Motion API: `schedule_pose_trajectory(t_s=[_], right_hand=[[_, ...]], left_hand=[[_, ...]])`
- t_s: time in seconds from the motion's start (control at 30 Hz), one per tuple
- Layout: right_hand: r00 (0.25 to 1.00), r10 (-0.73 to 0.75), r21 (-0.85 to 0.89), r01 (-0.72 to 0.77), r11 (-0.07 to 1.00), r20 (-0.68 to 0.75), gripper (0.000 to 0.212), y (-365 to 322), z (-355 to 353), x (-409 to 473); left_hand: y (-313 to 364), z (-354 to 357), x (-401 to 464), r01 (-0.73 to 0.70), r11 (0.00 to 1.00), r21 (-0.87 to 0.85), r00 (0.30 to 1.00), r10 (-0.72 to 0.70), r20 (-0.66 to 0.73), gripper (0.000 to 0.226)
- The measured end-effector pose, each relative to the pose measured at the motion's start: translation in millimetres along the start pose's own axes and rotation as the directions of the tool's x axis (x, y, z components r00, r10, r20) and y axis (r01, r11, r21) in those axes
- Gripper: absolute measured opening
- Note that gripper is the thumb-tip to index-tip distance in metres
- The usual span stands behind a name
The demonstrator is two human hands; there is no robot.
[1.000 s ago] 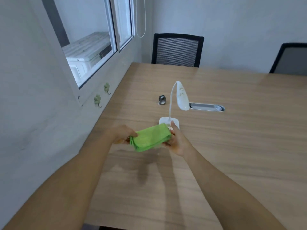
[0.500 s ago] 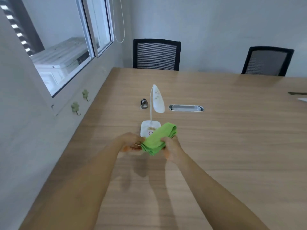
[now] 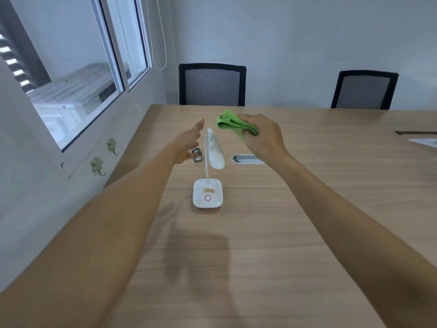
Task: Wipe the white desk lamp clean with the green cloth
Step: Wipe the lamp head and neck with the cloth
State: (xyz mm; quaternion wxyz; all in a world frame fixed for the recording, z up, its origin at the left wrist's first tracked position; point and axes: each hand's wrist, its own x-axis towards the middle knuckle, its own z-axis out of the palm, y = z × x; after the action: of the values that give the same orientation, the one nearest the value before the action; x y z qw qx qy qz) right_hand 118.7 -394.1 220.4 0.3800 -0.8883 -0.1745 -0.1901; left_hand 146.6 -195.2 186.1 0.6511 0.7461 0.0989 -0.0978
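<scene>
The white desk lamp (image 3: 214, 150) stands on the wooden table (image 3: 283, 221), its square base near me with a pink ring and brownish crumbs on it. More specks mark the lamp head. My right hand (image 3: 262, 137) is just right of the lamp head, raised, and grips the bunched green cloth (image 3: 233, 123). My left hand (image 3: 188, 144) is stretched out flat with fingers apart, just left of the lamp's neck, holding nothing.
A small metal clip (image 3: 197, 157) lies behind my left hand. A silver cable slot (image 3: 247, 159) is set into the table right of the lamp. Two black mesh chairs (image 3: 212, 84) stand at the far edge. The window wall runs along the left.
Both hands have moved forward from near the lamp base up to the lamp head. My left hand let go of the cloth and opened. My right hand alone now carries it.
</scene>
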Motion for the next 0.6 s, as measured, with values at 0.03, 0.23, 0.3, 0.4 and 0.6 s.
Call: schedule_pose_trajectory(t_s=[0.03,0.23,0.3,0.4,0.6], right_hand=[[0.999,-0.05,-0.041,0.051,0.998,0.019,0.045,-3.0,2.2,4.1],[0.965,-0.215,-0.116,0.233,0.966,0.15,0.046,-14.7,15.8,9.7],[0.962,-0.222,-0.123,0.242,0.962,0.159,0.048,-14.6,18.6,7.0],[0.95,-0.258,-0.142,0.284,0.948,0.178,0.052,-12.6,20.0,-1.3],[0.871,-0.429,-0.167,0.472,0.865,0.238,0.052,-7.7,1.9,-42.7]], left_hand=[[-0.3,0.9,2.4,-0.005,1.0,0.004,1.0,0.005,0.005,0.07],[-8.2,0.3,8.6,-0.021,0.999,-0.042,1.0,0.022,0.007,0.03],[-9.0,-0.8,7.2,-0.025,0.998,-0.052,0.999,0.026,0.02,0.016],[-8.8,-1.3,11.5,-0.021,0.999,-0.04,0.999,0.022,0.029,0.014],[-2.5,3.9,9.3,0.007,1.0,-0.017,0.999,-0.007,-0.037,0.014]])
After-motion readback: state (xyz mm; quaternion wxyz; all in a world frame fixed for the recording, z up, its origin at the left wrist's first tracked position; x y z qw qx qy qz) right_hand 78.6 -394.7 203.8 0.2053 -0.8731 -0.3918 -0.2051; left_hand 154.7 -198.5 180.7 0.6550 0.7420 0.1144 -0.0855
